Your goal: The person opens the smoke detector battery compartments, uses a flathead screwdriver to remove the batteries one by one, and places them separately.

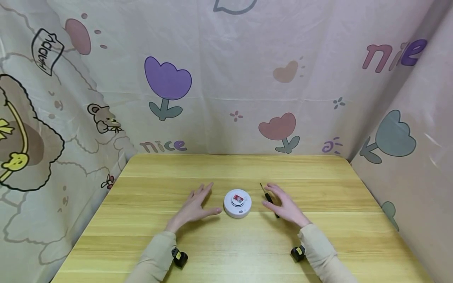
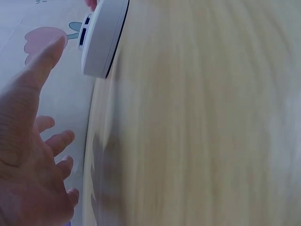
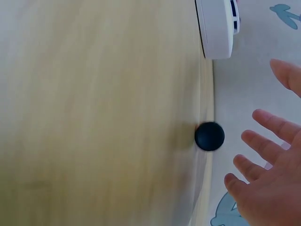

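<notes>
A round white smoke detector (image 1: 232,212) with a red label on top lies flat near the middle of the wooden table. To its left, my left hand (image 1: 192,208) hovers with spread fingers, the thumb pointing at the detector but apart from it. My right hand (image 1: 286,206) is on the other side, fingers extended, above a thin screwdriver (image 1: 269,197) with a black handle. Part of that handle is hidden under the hand. In the right wrist view the round end of the screwdriver handle (image 3: 209,136) shows below the fingers. Neither hand holds anything.
The light wooden table (image 1: 233,251) reaches back to a printed curtain (image 1: 219,78), which also hangs along both sides. Each sleeve carries a small black wrist camera, the left camera (image 1: 180,258) and the right camera (image 1: 298,254).
</notes>
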`<state>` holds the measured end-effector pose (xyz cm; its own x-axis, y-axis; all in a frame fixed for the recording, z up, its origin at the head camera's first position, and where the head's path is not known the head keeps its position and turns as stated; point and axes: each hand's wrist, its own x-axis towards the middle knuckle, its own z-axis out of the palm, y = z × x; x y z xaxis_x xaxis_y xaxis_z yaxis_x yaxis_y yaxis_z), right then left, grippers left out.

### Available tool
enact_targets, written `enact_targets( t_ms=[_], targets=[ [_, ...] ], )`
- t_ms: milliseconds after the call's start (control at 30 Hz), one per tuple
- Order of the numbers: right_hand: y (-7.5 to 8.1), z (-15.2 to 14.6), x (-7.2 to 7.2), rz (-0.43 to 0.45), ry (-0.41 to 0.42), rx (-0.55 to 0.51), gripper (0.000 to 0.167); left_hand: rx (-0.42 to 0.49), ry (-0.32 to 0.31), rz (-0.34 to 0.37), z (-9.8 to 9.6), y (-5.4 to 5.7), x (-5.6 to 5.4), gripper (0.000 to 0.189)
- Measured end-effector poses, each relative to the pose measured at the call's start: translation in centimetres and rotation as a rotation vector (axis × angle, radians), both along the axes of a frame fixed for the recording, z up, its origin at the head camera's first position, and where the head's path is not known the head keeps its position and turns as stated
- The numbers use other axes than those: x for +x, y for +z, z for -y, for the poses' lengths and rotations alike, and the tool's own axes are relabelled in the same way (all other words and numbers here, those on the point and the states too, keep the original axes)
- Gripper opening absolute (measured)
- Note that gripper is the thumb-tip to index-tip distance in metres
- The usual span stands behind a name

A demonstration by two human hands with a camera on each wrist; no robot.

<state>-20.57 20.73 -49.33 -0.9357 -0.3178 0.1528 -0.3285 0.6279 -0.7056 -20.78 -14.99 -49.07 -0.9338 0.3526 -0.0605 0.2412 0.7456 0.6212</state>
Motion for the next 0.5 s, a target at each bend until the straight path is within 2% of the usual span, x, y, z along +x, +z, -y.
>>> enact_targets(
  t_ms=[267,500],
  targets=[
    [-0.1,1.3,0.0,-0.009,0.043,-0.024,0.067,0.058,0.006,0.018,-1.0,0.1,0.3,0.110],
    [-0.1,2.4,0.1,0.013,0.071,-0.062,0.070,0.110,-0.023,0.036,-1.7,-0.2,0.1,0.112]
  ],
)
